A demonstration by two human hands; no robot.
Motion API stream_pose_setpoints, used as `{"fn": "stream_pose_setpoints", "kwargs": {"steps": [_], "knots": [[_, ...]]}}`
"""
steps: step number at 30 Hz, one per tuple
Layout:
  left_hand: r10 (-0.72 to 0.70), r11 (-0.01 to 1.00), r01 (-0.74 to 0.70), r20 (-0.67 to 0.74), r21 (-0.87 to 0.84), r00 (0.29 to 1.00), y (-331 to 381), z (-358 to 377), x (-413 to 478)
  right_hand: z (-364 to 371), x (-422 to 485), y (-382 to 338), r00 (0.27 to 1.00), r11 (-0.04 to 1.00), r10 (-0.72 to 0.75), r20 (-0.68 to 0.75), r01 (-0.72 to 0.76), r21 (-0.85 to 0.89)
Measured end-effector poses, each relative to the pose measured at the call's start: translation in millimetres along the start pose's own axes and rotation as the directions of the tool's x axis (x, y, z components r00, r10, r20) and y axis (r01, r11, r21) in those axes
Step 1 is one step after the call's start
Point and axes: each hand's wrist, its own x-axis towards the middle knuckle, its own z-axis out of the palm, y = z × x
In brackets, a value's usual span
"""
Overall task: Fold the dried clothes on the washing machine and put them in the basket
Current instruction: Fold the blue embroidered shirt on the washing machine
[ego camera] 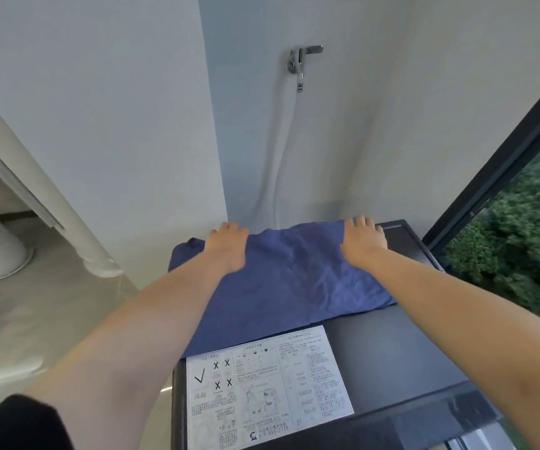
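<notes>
A blue cloth (294, 280) is seen spread across the far half of a dark washing machine (392, 345), its left end hanging past the machine's left edge. The left hand (226, 246) is laid on the cloth's far left part and the right hand (364, 241) on its far right corner, well apart, with the fingers reaching over the far hem. Whether the hem is pinched or only pressed cannot be told. The left thumb is splayed on top of the fabric. On the machine's near left part a printed instruction sheet (268, 388) is laid flat, its far edge just beside the cloth. Both bare forearms are stretched forward from the near corners, palms down. On the far wall a metal tap (301, 60) is fixed, with a white hose (278, 151) hanging down behind the machine. A dark-framed window (528, 222) onto trees is seen at right.
</notes>
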Motion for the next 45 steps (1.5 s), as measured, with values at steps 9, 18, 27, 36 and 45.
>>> {"fn": "stream_pose_setpoints", "kwargs": {"steps": [9,18,27,36,45], "knots": [[0.220,0.975,-0.199,0.298,-0.099,0.929,40,28,-2,24,-2,20,0.896,0.851,0.309,0.320,-0.410,0.327],[0.168,0.986,-0.147,0.403,-0.082,0.900,54,41,4,24,-1,46,0.780,0.602,0.322,0.537,-0.606,0.519],[0.210,0.978,-0.193,0.431,-0.082,0.878,121,38,2,7,-9,106,0.829,0.673,0.410,0.380,-0.556,0.487],[0.176,0.984,-0.158,0.320,-0.082,0.931,194,26,-11,-13,-20,141,0.862,0.825,0.506,-0.004,-0.483,0.293],[0.093,0.996,-0.083,0.338,-0.045,0.936,150,33,-16,-27,-47,93,0.995,0.950,0.039,0.094,-0.066,0.306]]}}
